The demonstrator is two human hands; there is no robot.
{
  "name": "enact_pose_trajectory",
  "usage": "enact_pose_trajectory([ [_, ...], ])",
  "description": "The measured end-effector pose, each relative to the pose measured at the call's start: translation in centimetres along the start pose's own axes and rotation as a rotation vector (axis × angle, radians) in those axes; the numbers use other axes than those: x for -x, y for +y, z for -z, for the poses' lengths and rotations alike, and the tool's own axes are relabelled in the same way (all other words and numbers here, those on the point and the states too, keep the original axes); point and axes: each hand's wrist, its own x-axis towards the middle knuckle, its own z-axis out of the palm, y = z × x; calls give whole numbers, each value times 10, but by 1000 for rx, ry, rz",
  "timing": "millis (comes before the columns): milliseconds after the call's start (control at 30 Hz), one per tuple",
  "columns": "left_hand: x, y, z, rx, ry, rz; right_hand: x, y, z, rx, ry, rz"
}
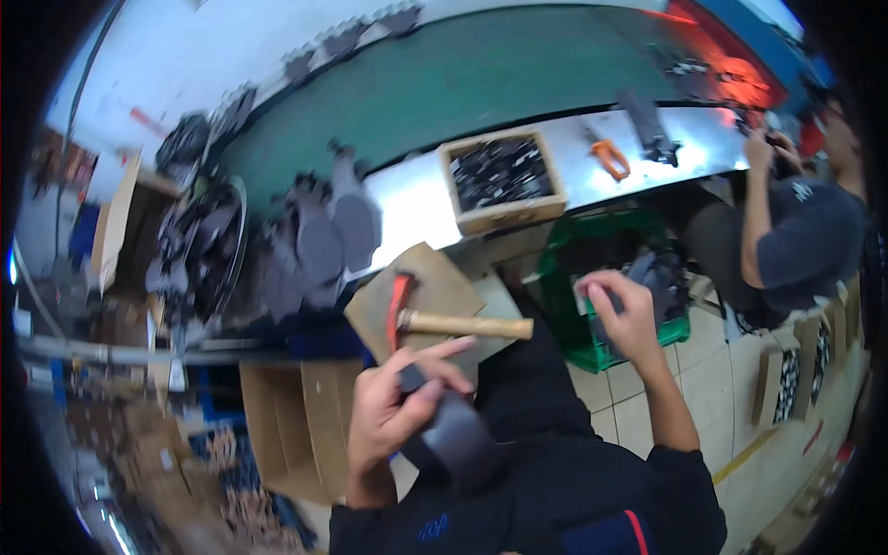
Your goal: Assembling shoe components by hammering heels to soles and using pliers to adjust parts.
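My left hand (393, 407) is closed around a dark grey, flat curved piece (462, 439) with a black end, in front of my body; motion blurs part of it. Just beyond that hand lies a hammer (472, 326), its head red and its handle wooden, on a tan board (444, 277). My right hand (624, 314) is raised above a green plastic crate (578, 356). Its fingers are loosely bent, the thumb a little apart from them, and I see nothing in it. Inside the crate are dark grey parts (661, 287).
A wooden box (509, 217) of small black parts stands on the metal bench edge (407, 203), beside orange-handled pliers (609, 159). Grey parts (319, 231) pile up at left along the green belt (444, 88). A cardboard box (277, 416) stands lower left. A co-worker (805, 231) sits at right.
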Motion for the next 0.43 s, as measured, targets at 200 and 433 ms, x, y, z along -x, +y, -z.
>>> enact_pose_trajectory([
  [200,-9,0,-30,342,-301,17,-4,-95,-20,-489,-280,409],
  [433,9,-2,-27,248,-435,53,-19,-122,-33,-459,-499,550],
])
